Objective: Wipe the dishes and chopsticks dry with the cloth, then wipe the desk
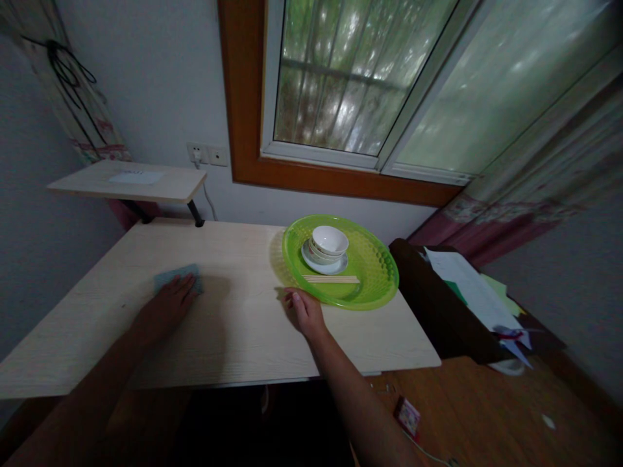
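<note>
On the left part of the pale wooden table (253,331), my left hand (168,305) lies flat with its fingers on a light blue cloth (195,274). A round green tray (374,266) rests toward the right end. My right hand (304,308) is at its front left edge, fingers curled; whether they grip the rim is hard to make out. Stacked white bowls (329,240) stand on a small plate (311,261) inside the tray. In front of them lie several light chopsticks (331,279).
A small raised shelf (170,181) with a paper on it stands at the back left. Sockets with a plugged-in cable are on the wall. Right of the table, a dark brown piece of furniture (423,298) holds papers. A small pink box (407,415) lies on the floor.
</note>
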Motion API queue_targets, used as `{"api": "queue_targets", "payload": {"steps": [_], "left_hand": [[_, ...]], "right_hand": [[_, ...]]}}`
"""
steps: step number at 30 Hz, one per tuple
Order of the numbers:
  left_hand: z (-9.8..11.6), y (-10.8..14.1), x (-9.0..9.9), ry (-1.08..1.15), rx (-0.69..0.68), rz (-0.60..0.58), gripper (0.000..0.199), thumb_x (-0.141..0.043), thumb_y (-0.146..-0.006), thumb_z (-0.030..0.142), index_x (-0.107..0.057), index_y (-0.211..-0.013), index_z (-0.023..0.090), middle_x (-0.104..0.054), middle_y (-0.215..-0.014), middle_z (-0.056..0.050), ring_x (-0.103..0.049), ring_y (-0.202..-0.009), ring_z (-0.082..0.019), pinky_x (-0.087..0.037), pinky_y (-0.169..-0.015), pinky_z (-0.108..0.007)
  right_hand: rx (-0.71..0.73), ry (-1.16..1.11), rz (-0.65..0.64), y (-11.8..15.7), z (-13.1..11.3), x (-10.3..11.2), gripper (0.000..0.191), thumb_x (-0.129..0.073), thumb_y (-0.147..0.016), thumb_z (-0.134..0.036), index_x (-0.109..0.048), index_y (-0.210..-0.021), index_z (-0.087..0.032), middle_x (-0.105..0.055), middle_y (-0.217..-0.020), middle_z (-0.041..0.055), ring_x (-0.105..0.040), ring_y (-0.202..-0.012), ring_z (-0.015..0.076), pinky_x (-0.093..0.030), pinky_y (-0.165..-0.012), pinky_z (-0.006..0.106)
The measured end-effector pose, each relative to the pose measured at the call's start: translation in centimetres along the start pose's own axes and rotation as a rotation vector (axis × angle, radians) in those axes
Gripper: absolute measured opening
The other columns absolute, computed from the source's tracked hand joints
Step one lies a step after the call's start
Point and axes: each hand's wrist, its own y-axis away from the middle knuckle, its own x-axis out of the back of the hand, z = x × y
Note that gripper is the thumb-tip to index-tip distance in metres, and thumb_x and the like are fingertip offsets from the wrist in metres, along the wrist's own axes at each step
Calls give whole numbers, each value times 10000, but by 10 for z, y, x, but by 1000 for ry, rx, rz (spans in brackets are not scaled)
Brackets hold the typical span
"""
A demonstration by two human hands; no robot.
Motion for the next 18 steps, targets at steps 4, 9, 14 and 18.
{"api": "queue_targets", "payload": {"steps": [4, 9, 14, 18], "left_hand": [[-5, -7, -1, -23, 80, -17, 743, -226, -1034, 506, -476, -1584, 72, -421, -1678, -144, -324, -1583, -348, -293, -1282, -510], [-15, -70, 9, -45, 174, -28, 742, -201, -1054, 454, -374, -1625, 14, -336, -1713, -189, -255, -1602, -379, -253, -1284, -527], [-9, -139, 18, -15, 244, -24, 670, -277, -1071, 420, -423, -1600, 36, -340, -1701, -228, -274, -1587, -409, -275, -1258, -555], [34, -170, 12, -2, 186, -29, 658, -291, -1070, 385, -419, -1601, 19, -313, -1705, -241, -256, -1584, -450, -273, -1240, -625]], "right_hand": [[4, 26, -11, -1, 1, 0, 498, -383, -1122, -523, -755, -1212, -204, -777, -949, 59, -704, -760, 180, -582, -794, 314], [-1, 26, -20, -1, -1, 1, 483, -392, -1121, -515, -759, -1218, -216, -779, -936, 52, -700, -738, 181, -584, -794, 320], [-7, 19, -25, -1, 0, 1, 457, -415, -1117, -500, -760, -1226, -221, -778, -938, 52, -713, -799, 197, -581, -853, 334], [-37, -5, -12, -2, 1, 0, 465, -407, -1118, -510, -756, -1227, -222, -771, -927, 45, -694, -740, 181, -577, -789, 314]]}}
